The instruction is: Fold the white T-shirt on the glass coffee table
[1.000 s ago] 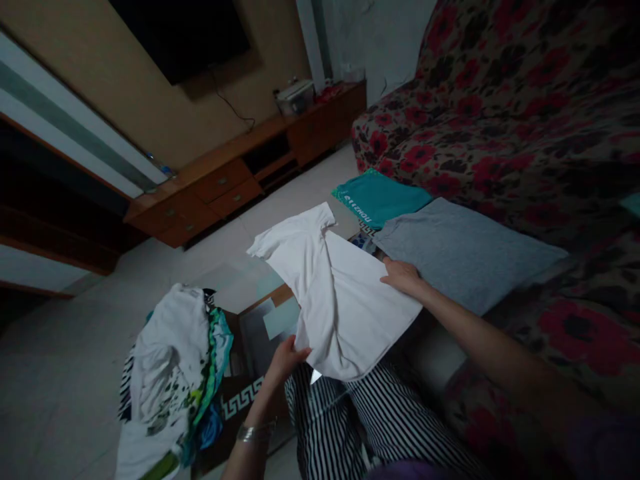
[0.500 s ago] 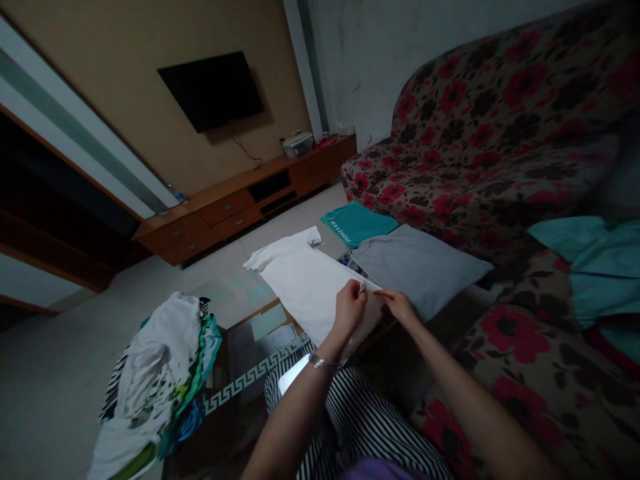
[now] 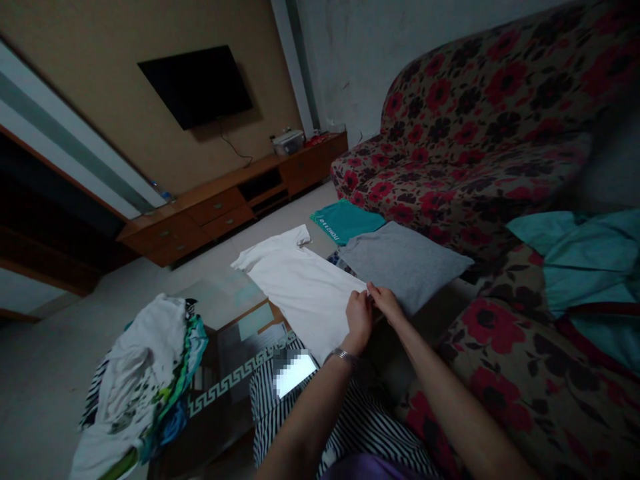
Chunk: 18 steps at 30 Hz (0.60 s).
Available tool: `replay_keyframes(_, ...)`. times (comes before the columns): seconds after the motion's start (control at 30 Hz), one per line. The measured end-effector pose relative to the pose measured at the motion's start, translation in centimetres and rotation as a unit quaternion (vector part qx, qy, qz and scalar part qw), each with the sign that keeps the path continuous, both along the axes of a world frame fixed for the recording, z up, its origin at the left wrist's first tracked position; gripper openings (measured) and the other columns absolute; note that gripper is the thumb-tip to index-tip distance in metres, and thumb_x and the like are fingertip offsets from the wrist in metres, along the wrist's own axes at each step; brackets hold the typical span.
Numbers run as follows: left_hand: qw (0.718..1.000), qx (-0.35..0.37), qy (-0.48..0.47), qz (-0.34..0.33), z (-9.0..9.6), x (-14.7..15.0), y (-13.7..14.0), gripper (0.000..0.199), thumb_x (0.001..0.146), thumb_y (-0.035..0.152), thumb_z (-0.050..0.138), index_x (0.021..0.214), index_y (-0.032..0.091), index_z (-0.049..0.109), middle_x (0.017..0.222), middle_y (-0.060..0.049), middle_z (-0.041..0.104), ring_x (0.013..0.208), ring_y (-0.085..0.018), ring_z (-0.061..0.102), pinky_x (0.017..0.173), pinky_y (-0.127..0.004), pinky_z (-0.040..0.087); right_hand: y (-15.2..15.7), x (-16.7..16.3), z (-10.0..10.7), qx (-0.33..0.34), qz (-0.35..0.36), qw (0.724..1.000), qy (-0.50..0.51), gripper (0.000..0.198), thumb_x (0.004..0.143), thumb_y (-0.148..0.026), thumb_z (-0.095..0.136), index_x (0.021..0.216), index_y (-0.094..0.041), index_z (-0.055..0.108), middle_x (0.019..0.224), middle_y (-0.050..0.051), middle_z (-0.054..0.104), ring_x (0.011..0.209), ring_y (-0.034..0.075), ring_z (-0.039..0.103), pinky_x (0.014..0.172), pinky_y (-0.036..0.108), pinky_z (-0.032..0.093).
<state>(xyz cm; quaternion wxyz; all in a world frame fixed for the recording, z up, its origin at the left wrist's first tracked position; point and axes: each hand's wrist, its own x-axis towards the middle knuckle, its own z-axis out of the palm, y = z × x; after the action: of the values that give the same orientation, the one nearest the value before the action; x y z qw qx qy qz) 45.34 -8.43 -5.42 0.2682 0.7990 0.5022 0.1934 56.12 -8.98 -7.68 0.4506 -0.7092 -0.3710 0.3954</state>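
A white T-shirt [image 3: 305, 287] lies spread across the glass coffee table, its sleeve end pointing away from me and its near edge by my lap. My left hand [image 3: 359, 320] is closed on the shirt's right edge. Right beside it, my right hand [image 3: 384, 301] pinches the same edge, the fingers of both hands almost touching. A grey folded garment [image 3: 407, 263] lies just to the right of the shirt. Beyond that is a teal folded garment [image 3: 347, 221] with white lettering.
A heap of mixed clothes [image 3: 145, 373] sits on the table's left end. A lit phone [image 3: 296, 375] rests on my striped lap. The flowered sofa [image 3: 450, 167] runs along the right, with mint-green cloth [image 3: 590, 260] on its near part. A wooden TV cabinet [image 3: 215, 213] stands at the back.
My left hand has moved along the shirt's edge to meet my right hand. The near part of the shirt lies flatter, and more of the phone shows. The view has shifted slightly.
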Motion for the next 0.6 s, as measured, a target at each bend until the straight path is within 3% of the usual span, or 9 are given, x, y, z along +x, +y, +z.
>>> replay_keyframes(0.13, 0.999, 0.014, 0.029, -0.012, 0.5, 0.4, -0.6, 0.033, 0.095, 0.021, 0.036, 0.119, 0.019, 0.058, 0.103, -0.013, 0.057, 0.093, -0.023, 0.052, 0.083, -0.036, 0.04, 0.3, 0.0, 0.5, -0.019, -0.001, 0.995, -0.096, 0.037, 0.086, -0.044, 0.05, 0.081, -0.015, 0.074, 0.076, 0.008, 0.073, 0.074, 0.02, 0.068, 0.061, 0.022, 0.049)
replay_keyframes(0.27, 0.995, 0.071, 0.069, -0.024, 0.8, -1.6, -1.2, 0.031, 0.093, 0.019, 0.041, 0.118, 0.019, 0.059, 0.109, -0.016, 0.055, 0.106, -0.028, 0.047, 0.091, -0.042, 0.034, 0.7, 0.4, 0.7, -0.03, -0.036, 0.987, -0.155, 0.029, 0.083, -0.029, 0.051, 0.085, -0.016, 0.076, 0.088, 0.009, 0.075, 0.081, 0.019, 0.069, 0.068, 0.021, 0.048)
replay_keyframes(0.43, 0.976, 0.121, 0.179, 0.019, 0.7, -7.7, -2.3, 0.028, 0.09, 0.015, 0.043, 0.106, 0.024, 0.065, 0.106, -0.013, 0.056, 0.102, -0.028, 0.049, 0.087, -0.043, 0.034, 0.8, 0.8, 0.5, -0.006, -0.058, 0.984, -0.17, 0.033, 0.085, -0.031, 0.048, 0.092, -0.014, 0.076, 0.093, 0.009, 0.075, 0.087, 0.021, 0.068, 0.074, 0.023, 0.047)
replay_keyframes(0.6, 0.959, 0.117, 0.221, 0.131, 0.4, -14.8, -4.2, 0.032, 0.083, 0.008, 0.047, 0.103, 0.024, 0.066, 0.106, -0.01, 0.059, 0.104, -0.028, 0.051, 0.087, -0.042, 0.034, 0.8, 1.1, 0.3, 0.011, -0.08, 0.981, -0.176, 0.036, 0.086, -0.033, 0.046, 0.092, -0.013, 0.075, 0.093, 0.011, 0.074, 0.084, 0.021, 0.067, 0.075, 0.024, 0.046)
